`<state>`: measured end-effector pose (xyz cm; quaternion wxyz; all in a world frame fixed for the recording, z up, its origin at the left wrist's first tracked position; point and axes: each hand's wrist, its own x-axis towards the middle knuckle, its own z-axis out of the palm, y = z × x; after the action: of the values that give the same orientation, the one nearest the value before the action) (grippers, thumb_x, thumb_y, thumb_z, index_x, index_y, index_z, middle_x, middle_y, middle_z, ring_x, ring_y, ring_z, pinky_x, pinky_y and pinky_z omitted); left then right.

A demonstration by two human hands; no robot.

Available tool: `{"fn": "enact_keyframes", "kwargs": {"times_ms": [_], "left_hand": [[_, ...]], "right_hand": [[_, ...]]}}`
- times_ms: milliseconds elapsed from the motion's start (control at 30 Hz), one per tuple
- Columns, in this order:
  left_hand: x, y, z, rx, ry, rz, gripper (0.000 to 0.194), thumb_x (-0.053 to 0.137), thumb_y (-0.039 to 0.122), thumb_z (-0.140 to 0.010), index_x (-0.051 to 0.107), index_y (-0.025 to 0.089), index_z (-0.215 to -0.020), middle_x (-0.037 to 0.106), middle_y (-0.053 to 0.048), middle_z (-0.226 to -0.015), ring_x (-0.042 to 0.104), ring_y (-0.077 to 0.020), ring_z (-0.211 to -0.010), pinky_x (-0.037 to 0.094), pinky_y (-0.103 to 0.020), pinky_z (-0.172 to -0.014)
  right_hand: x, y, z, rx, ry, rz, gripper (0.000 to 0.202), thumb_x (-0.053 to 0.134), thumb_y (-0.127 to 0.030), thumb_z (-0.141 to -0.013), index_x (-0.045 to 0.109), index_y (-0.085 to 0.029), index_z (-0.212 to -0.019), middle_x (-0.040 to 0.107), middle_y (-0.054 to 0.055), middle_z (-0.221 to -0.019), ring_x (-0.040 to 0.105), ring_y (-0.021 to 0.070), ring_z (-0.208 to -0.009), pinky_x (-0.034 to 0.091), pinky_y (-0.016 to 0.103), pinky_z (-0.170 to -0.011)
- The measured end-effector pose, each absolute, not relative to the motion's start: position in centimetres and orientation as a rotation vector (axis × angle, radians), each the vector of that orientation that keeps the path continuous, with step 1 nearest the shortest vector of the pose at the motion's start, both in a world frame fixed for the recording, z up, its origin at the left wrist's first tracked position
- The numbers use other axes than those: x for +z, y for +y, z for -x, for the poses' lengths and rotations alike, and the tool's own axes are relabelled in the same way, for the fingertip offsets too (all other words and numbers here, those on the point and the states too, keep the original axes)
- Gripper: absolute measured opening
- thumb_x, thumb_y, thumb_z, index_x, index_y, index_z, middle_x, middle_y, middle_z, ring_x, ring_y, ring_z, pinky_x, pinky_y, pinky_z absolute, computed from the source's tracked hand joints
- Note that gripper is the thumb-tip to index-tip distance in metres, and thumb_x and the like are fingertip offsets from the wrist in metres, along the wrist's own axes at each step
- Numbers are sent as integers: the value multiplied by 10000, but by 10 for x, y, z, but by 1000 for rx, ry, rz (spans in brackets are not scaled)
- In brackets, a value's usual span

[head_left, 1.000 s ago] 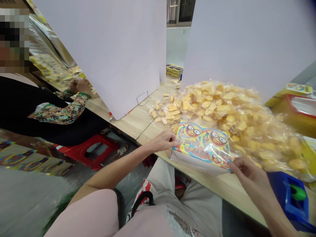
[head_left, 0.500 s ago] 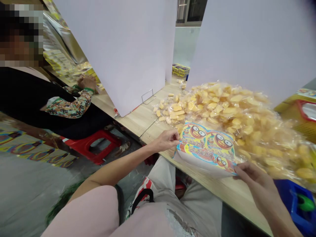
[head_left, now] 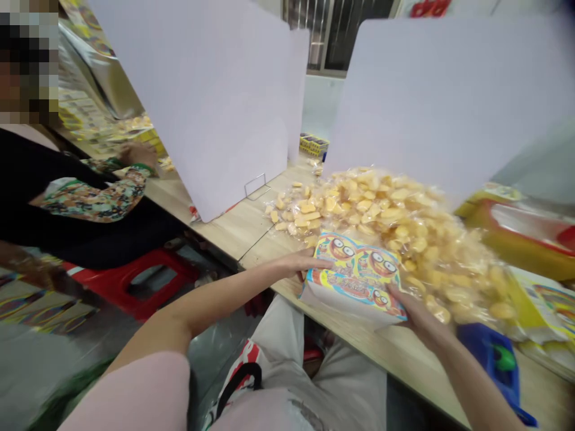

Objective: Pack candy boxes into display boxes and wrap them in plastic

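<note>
A printed cardboard box (head_left: 354, 276) with cartoon faces in glasses sits at the table's front edge, its white side toward me. My left hand (head_left: 302, 263) grips its left end, with fingers reaching onto the printed top. At the opposite end my right hand (head_left: 415, 314) clasps the right corner, thumb on top and the other fingers partly hidden. Right behind the box lies a large heap of yellow pieces in clear wrappers (head_left: 386, 203).
White upright panels (head_left: 215, 108) (head_left: 417, 102) stand behind. A blue tape dispenser (head_left: 487, 359) with a green hub is at right, near a yellow box with a red-rimmed opening (head_left: 516, 227). At left a co-worker in floral sleeves (head_left: 96, 194) sits on a red stool (head_left: 135, 281).
Both hands have shifted from pinching the box's edges to a fuller hold, left fingers now over the top. My view has turned, so the scene sits further left.
</note>
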<state>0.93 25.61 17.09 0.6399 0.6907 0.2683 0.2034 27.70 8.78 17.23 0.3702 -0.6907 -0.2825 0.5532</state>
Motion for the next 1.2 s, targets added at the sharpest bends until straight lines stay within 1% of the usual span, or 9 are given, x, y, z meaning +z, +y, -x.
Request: {"fn": "enact_keyframes", "kwargs": {"times_ms": [200, 367, 500, 667, 767, 900, 967, 1067, 1200], "left_hand": [[182, 240, 5, 564, 400, -1407, 684, 743, 402, -773, 454, 218, -1364, 606, -124, -1282, 612, -281, -1125, 521, -407, -921], [166, 233, 15, 849, 644, -1657, 722, 741, 402, -780, 411, 197, -1389, 579, -129, -1302, 568, -290, -1183, 470, -432, -1016], [154, 219, 25, 846, 659, -1602, 805, 691, 382, -821, 277, 216, -1491, 435, -141, -1452, 459, -300, -1313, 451, -421, -1052], [170, 227, 26, 695, 733, -1628, 754, 766, 337, -720, 455, 179, -1388, 444, -146, -1443, 492, -332, -1271, 486, -419, -1005], [182, 249, 13, 644, 655, -1600, 801, 805, 285, -646, 451, 181, -1357, 576, -115, -1309, 576, -304, -1159, 511, -407, -952], [187, 276, -8, 626, 664, -1518, 804, 826, 270, -605, 477, 184, -1324, 645, -85, -1181, 646, -259, -995, 543, -363, -832], [187, 285, -17, 676, 669, -1470, 742, 833, 251, -580, 544, 186, -1260, 650, -78, -1166, 655, -236, -947, 541, -334, -799], [189, 295, -30, 731, 682, -1384, 392, 804, 257, -591, 678, 139, -943, 681, -81, -1061, 662, -192, -814, 526, -279, -704], [193, 306, -43, 684, 793, -1308, 217, 740, 308, -655, 633, 121, -628, 645, -45, -643, 602, -146, -555, 444, -232, -526]], "right_hand": [[194, 77, -250, 1040, -902, 1650, 464, 702, -542, -768, 672, -253, -1130, 653, 90, -1263, 605, 336, -1160, 542, 458, -918], [168, 68, -239, 889, -1120, 1520, 710, 782, -436, -723, 489, -254, -1343, 602, 111, -1320, 587, 324, -1188, 502, 472, -996], [132, 53, -232, 736, -1126, 1520, 844, 784, -447, -711, 384, -258, -1430, 501, 108, -1431, 489, 315, -1304, 425, 468, -1081], [148, 56, -231, 787, -1141, 1500, 829, 688, -485, -800, 292, -282, -1499, 395, 97, -1519, 405, 305, -1372, 407, 467, -1091], [168, 76, -238, 772, -1140, 1603, 683, 691, -503, -791, 479, -278, -1400, 382, 95, -1525, 329, 316, -1415, 393, 491, -1089], [183, 102, -247, 600, -1274, 1710, 455, 777, -485, -681, 725, -236, -1059, 410, 122, -1499, 310, 357, -1416, 245, 536, -1151], [189, 112, -251, 548, -1299, 1725, 364, 767, -466, -683, 742, -226, -955, 436, 131, -1477, 369, 364, -1380, 268, 543, -1130], [194, 129, -259, 566, -1280, 1679, 262, 711, -459, -732, 708, -202, -782, 527, 130, -1390, 469, 348, -1299, 394, 491, -1028], [187, 157, -274, 668, -1136, 1558, 313, 677, -460, -751, 570, -190, -631, 695, 63, -871, 641, 231, -857, 479, 329, -741]]}}
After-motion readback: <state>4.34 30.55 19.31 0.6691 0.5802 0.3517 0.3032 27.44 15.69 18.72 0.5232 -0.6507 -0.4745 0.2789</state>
